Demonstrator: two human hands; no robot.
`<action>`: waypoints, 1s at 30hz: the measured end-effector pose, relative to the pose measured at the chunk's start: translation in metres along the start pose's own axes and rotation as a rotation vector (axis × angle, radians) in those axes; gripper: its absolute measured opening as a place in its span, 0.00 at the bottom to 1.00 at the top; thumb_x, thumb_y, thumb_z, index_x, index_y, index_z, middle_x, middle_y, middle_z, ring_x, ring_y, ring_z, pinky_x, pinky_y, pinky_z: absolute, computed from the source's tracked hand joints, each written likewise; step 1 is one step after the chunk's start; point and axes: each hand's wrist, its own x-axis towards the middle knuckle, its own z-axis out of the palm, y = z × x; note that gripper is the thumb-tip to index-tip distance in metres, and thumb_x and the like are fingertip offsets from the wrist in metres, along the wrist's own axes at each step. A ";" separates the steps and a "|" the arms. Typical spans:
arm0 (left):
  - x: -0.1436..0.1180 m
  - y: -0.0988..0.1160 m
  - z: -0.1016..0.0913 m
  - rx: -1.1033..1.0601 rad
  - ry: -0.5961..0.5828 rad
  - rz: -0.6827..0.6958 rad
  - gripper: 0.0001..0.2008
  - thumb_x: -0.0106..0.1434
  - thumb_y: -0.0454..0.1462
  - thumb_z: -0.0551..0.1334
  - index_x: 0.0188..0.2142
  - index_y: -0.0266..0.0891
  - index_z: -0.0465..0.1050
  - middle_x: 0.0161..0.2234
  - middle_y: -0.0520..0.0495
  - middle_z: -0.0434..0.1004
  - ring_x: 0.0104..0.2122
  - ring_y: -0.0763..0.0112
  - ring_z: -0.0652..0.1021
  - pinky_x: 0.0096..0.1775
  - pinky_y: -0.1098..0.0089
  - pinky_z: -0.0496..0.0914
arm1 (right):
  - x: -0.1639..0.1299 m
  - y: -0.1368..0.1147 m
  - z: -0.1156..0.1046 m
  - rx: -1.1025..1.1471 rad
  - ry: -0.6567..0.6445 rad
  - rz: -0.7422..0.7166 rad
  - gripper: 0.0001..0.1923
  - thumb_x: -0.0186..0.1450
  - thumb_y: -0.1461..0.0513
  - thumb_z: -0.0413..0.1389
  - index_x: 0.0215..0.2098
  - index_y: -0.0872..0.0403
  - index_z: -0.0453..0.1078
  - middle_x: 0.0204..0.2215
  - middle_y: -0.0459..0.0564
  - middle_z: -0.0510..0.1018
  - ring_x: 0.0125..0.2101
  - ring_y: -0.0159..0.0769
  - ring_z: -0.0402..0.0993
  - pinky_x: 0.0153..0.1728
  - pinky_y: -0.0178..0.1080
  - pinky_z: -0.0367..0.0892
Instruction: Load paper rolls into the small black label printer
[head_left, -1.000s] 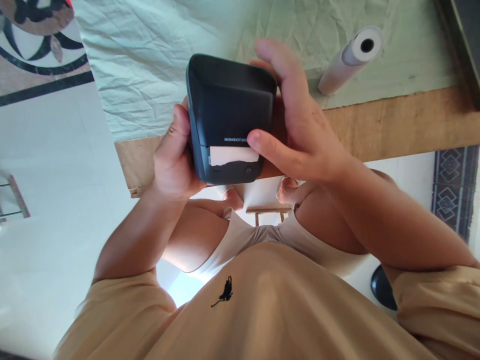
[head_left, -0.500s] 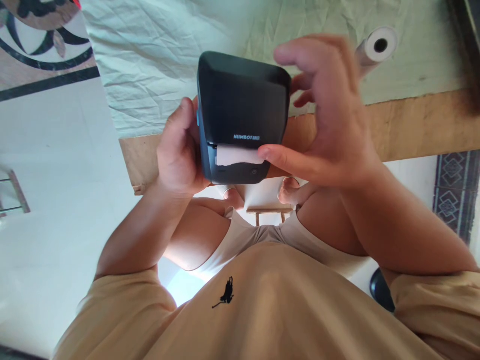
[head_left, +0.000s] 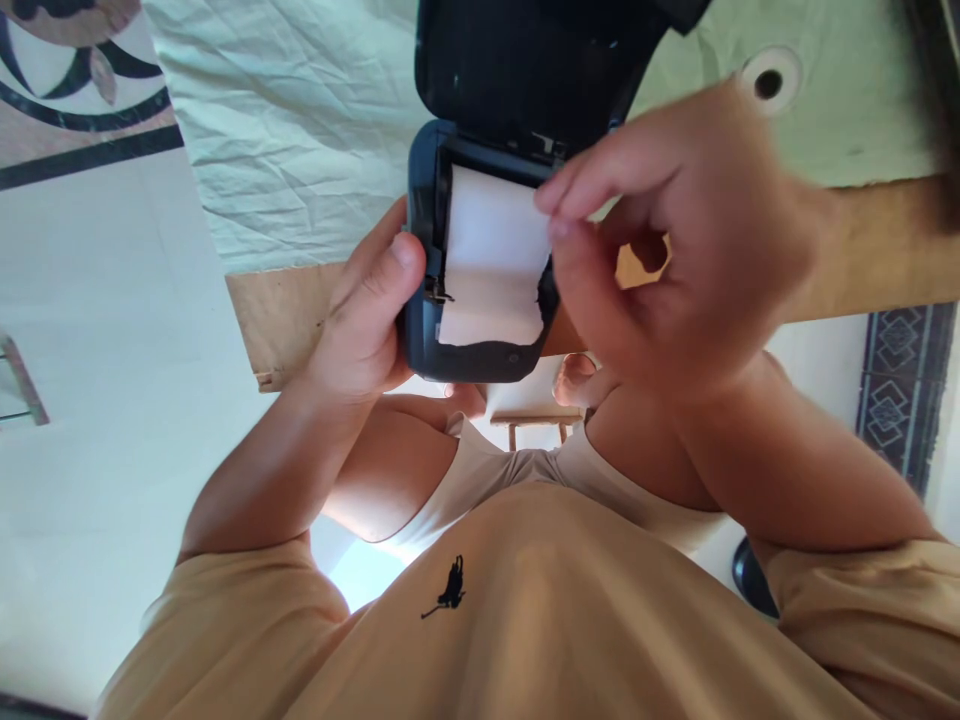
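Note:
A black label printer point(head_left: 480, 365) is held over the table's near edge, with its lid point(head_left: 525, 70) swung up and back. Inside lies a white paper roll point(head_left: 499, 225), its loose end reaching over the front lip. My left hand point(head_left: 367, 310) grips the printer's left side, thumb on top. At the right edge of the roll, the thumb and forefinger of my right hand point(head_left: 675, 230) are pinched together. Whether they have hold of the paper cannot be made out, and the hand is partly blurred.
Another white roll point(head_left: 787, 80) stands on the pale green cloth point(head_left: 300, 130) at the back right. The cloth covers a table with a bare wooden edge point(head_left: 281, 315). Below it are my legs and a wooden stool rail point(head_left: 536, 418). A dark object point(head_left: 930, 90) borders the far right.
The printer's lid was shut and is now open, showing the paper roll inside. My right hand has gone from spread fingers around the printer's right side to a pinch by the roll.

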 end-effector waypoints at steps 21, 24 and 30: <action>0.000 0.006 -0.025 0.286 -0.300 0.132 0.29 0.69 0.55 0.59 0.54 0.32 0.75 0.44 0.40 0.80 0.53 0.49 0.82 0.28 0.72 0.71 | 0.014 -0.022 -0.004 -0.328 -0.541 0.268 0.11 0.62 0.55 0.56 0.43 0.43 0.71 0.27 0.44 0.78 0.22 0.36 0.66 0.22 0.43 0.47; -0.001 0.007 -0.025 0.303 -0.327 0.133 0.28 0.70 0.55 0.59 0.55 0.34 0.75 0.45 0.42 0.81 0.59 0.49 0.78 0.31 0.73 0.71 | 0.009 -0.021 -0.007 -0.252 -0.466 0.191 0.15 0.63 0.56 0.56 0.48 0.43 0.72 0.29 0.43 0.80 0.24 0.35 0.69 0.22 0.42 0.49; -0.001 0.012 -0.017 0.197 -0.209 0.033 0.24 0.64 0.55 0.66 0.45 0.36 0.79 0.39 0.46 0.82 0.52 0.51 0.83 0.33 0.70 0.75 | 0.003 -0.016 -0.021 0.056 -0.355 0.177 0.13 0.62 0.56 0.58 0.45 0.44 0.74 0.28 0.41 0.80 0.21 0.26 0.66 0.20 0.40 0.54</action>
